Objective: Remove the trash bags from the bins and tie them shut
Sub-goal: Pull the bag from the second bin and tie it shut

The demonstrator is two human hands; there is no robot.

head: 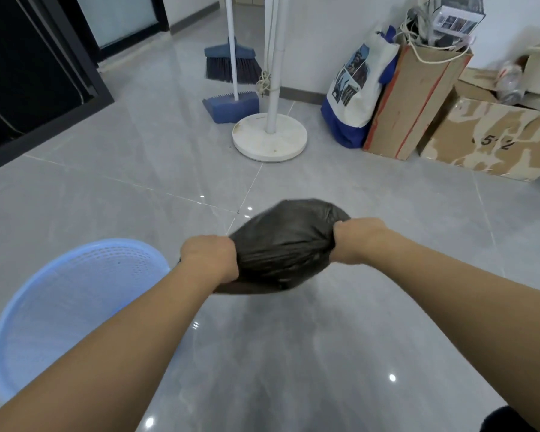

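- Nearest, both bare forearms reach forward from the bottom edge over the glossy grey tiled floor (pixel 293 353).
- At the near left stands a light blue perforated plastic bin (pixel 63 294), its mouth facing up; the left forearm crosses in front of its right rim. Whether a liner is inside cannot be told.
- The left hand (pixel 211 258) has its fingers curled tight around the left edge of the black trash bag (pixel 282 247), knuckles toward the camera.
- The right hand (pixel 357 238) grips the bag's right edge in the same way, fist closed on bunched plastic.
- The bag is held up off the floor between the two fists, out of the bin and just to its right, its wrinkled bulk bulging away from the person.
- Farther off, at centre, a white round stand base (pixel 270 138) with a white pole sits on the floor.
- Just left of it are a blue dustpan (pixel 231 109) and a blue broom (pixel 231 62) with dark bristles.
- At the far right, a blue and white tote bag (pixel 354 98) leans against a tall cardboard box (pixel 415 101) stuffed with cables, with a lower, wider cardboard box (pixel 487 141) beside it.
- At the far left is a dark door frame (pixel 28 82).
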